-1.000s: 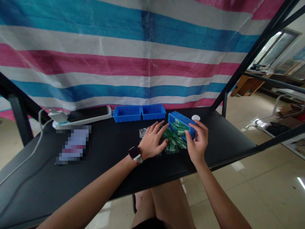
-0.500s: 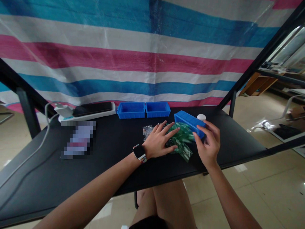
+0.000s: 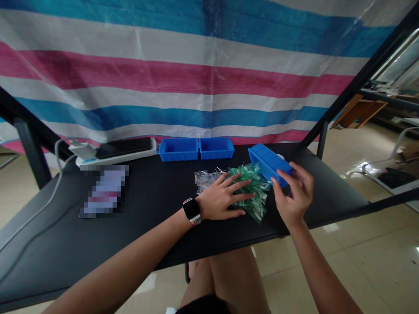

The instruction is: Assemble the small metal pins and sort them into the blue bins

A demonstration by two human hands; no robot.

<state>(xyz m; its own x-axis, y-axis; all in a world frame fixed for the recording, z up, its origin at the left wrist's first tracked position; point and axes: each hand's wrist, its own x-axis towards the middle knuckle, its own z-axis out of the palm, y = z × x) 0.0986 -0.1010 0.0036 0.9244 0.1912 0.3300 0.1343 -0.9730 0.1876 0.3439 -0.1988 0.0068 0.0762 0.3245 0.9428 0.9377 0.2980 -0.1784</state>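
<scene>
My right hand (image 3: pixel 294 196) grips a blue plastic bin (image 3: pixel 269 163), tipped over on its side above the black table (image 3: pixel 157 205). A heap of small clear bags with green parts (image 3: pixel 253 189) lies spilled beside the bin's mouth. My left hand (image 3: pixel 224 196), with a smartwatch on the wrist, rests flat on the left part of that heap, fingers spread. A few clear bags with pale parts (image 3: pixel 204 179) lie just left of my left hand.
Two more blue bins (image 3: pixel 195 149) stand side by side at the back of the table. A white power strip with a dark phone on it (image 3: pixel 116 150) lies at the back left, its cable trailing left. A blurred card (image 3: pixel 104 192) lies on the table's left.
The blue bin has been tipped further and lifted to the right, and more green bags have slid out onto the table. My left hand has spread over the heap.
</scene>
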